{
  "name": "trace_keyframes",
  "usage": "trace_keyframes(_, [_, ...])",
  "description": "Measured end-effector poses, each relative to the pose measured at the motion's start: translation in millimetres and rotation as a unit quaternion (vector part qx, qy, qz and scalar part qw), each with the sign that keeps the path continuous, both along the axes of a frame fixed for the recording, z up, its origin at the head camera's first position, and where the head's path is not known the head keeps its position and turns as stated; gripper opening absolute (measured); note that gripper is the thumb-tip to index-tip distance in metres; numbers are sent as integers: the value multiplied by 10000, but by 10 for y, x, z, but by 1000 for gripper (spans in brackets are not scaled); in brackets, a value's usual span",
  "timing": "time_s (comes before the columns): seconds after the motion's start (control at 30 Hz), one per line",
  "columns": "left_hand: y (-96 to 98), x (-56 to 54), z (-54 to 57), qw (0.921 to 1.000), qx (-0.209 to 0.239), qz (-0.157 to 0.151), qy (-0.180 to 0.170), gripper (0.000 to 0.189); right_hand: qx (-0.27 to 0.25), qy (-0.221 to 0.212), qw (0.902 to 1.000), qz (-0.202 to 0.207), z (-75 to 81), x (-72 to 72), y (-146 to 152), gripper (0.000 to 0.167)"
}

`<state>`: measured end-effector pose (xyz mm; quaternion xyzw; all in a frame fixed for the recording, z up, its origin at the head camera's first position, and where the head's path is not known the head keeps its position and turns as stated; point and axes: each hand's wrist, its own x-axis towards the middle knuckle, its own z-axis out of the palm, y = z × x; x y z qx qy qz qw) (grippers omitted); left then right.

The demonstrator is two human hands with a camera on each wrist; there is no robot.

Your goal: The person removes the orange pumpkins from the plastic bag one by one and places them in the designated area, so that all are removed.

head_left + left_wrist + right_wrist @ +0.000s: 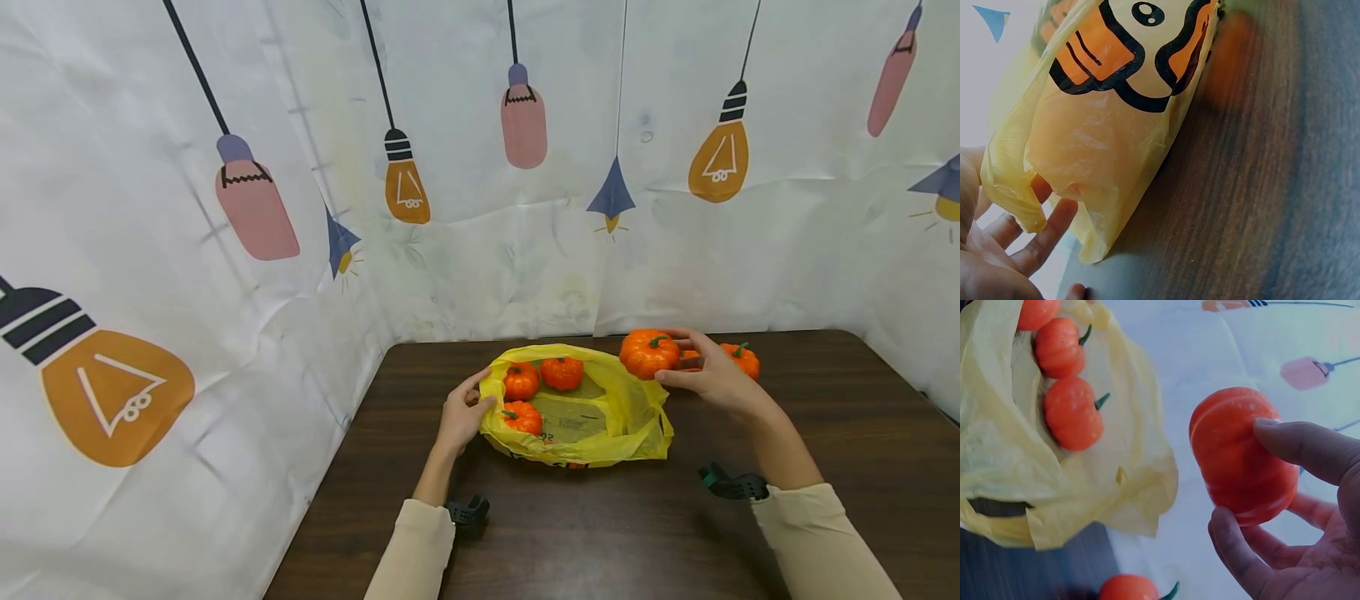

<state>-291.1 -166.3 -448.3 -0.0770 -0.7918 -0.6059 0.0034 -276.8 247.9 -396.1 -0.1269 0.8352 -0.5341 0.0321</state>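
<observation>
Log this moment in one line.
left hand: touches yellow bag | right hand: holds orange pumpkin | inside bag: three pumpkins | behind right hand: another pumpkin

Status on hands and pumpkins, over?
Right hand holds pumpkin beside bag; left hand touches bag. Three pumpkins visible inside. Nothing seen in the way.

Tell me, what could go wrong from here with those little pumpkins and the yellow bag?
The smooth-looking held pumpkin could slip from the right hand, which grips it by thumb and fingertips. The thin, limp yellow bag has the left hand at one edge; the opposite side, with no hand on it, might sag inward. Another pumpkin on the table, just beyond the right hand, might get nudged and roll.
</observation>
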Motion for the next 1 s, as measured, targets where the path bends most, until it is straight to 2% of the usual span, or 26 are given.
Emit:
trace_keyframes(0.17, [-1,4,-2,10000,0,-19,62,54,38,-14,10000,-68,-22,-10,84,86])
trace_keyframes(0.37, [-4,-14,-7,10000,-42,-42,-2,55,249,-90,9991,-335,-54,-30,197,89])
trace_keyframes(0.63, [-30,-215,-298,9999,-3,162,-34,56,359,-71,9984,-427,-114,-51,334,87])
trace_keyframes(0.83, [-27,-221,-336,9995,9,281,111,52,607,-34,9970,-486,-204,-101,438,85])
trace_keyframes(1.0, [-18,-218,-337,9995,50,308,92,52,798,-35,9954,-536,-275,-129,511,83])
